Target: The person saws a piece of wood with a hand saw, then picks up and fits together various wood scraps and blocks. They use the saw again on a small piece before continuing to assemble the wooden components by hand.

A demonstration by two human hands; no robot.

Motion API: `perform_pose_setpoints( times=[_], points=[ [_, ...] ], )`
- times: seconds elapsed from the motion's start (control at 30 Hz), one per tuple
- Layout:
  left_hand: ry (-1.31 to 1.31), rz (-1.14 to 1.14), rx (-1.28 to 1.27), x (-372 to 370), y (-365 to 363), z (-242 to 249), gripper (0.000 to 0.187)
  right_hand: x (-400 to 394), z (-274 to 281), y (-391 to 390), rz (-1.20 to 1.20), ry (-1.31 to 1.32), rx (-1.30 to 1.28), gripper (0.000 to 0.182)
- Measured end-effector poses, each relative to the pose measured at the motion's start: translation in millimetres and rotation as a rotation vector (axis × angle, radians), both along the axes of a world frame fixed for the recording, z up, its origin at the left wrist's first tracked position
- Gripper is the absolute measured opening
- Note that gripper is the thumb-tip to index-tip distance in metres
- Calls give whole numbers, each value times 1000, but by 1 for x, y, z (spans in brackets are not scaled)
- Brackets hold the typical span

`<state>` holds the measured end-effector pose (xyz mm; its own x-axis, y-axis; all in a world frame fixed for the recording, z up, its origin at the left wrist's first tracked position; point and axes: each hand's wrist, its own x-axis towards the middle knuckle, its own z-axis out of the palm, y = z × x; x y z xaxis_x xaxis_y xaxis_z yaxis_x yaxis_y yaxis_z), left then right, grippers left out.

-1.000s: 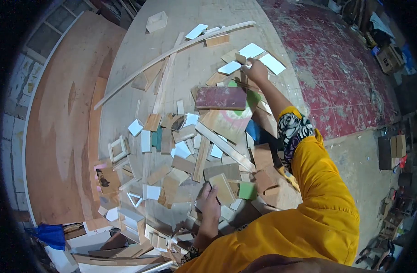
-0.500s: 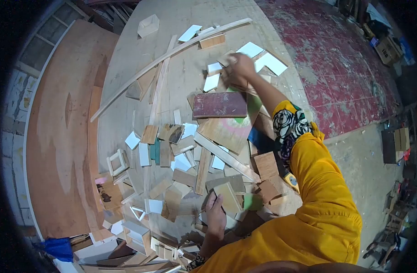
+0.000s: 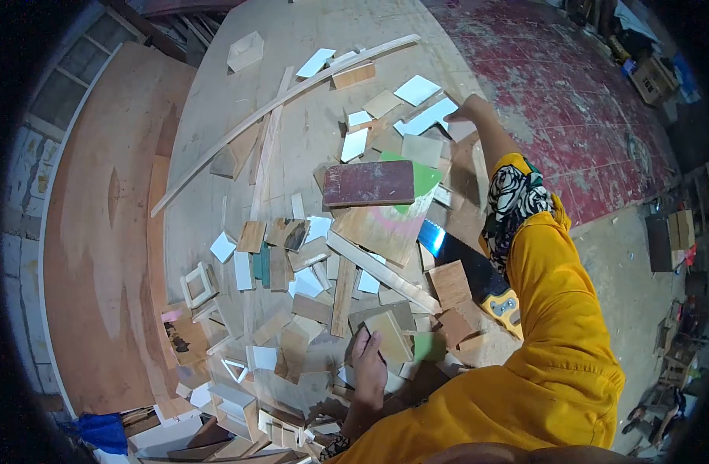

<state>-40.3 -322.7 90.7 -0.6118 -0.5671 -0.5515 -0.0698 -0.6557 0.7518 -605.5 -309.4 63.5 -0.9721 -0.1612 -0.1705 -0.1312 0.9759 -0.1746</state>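
Observation:
My left hand (image 3: 368, 363) is closed on a small pale wooden block (image 3: 390, 337) at the near side of the worktable, thumb along its edge. At the table's far right edge, my right hand (image 3: 473, 112) is closed on a wood offcut (image 3: 463, 130), mostly hidden under the fingers. Just left of it lies a white-faced piece (image 3: 425, 118), with another white-faced piece (image 3: 417, 90) beyond. Between the hands, a dark red rectangular block (image 3: 368, 183) rests on a board (image 3: 385, 232) painted green and pink.
Many wood offcuts cover the worktable (image 3: 207, 131). A handsaw with a yellow handle (image 3: 503, 309) lies beside my right forearm. Long thin strips (image 3: 292, 91) cross the far left. A large plywood panel (image 3: 99, 224) stands at the left, and red flooring (image 3: 555, 116) lies right.
My right hand has moved right, from the small pieces at the far middle to the table's right edge. The handsaw is more exposed. My left hand keeps its hold on the block.

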Motion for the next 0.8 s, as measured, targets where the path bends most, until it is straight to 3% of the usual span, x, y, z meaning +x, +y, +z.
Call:
perform_pose_setpoints(
  times=[0.07, 0.1, 0.13, 0.2, 0.23, 0.27, 0.37, 0.4, 0.47, 0.53, 0.6, 0.8],
  points=[
    [26, 17, 15, 2, 1, -5, 34, 4, 32, 8, 160, -108, -84, 77],
    [50, 34, 34, 3, 2, -5, 36, -1, 43, 5, 166, -160, -104, 57],
    [54, 33, 28, 4, 2, -3, 36, -1, 51, 7, 166, -157, -110, 57],
    [110, 19, 37, 3, 3, 4, 39, 2, 74, 14, 303, -91, -444, 46],
    [116, 20, 35, 2, 5, 9, 39, 7, 86, 12, 355, -3, -415, 41],
    [133, 38, 89, 2, 6, 15, 38, 16, 98, 13, 358, 1, -416, 41],
    [186, 48, 130, 5, 9, 31, 38, 47, 118, 21, 329, 13, -848, 39],
    [224, 31, 116, 7, 12, 37, 39, 63, 121, 25, 339, -2, -841, 39],
    [246, 42, 58, 10, 18, 50, 40, 116, 138, 39, 196, -479, -1321, 38],
    [255, 37, 49, 14, 19, 51, 39, 181, 151, 59, 136, -556, -1351, 37],
    [401, 18, 14, 16, 25, 71, 40, 222, 133, 77, 275, -797, -1459, 53],
    [450, 13, -39, 44, 46, 101, 41, 377, 137, 128, 229, -994, -1491, 49]
  ],
)
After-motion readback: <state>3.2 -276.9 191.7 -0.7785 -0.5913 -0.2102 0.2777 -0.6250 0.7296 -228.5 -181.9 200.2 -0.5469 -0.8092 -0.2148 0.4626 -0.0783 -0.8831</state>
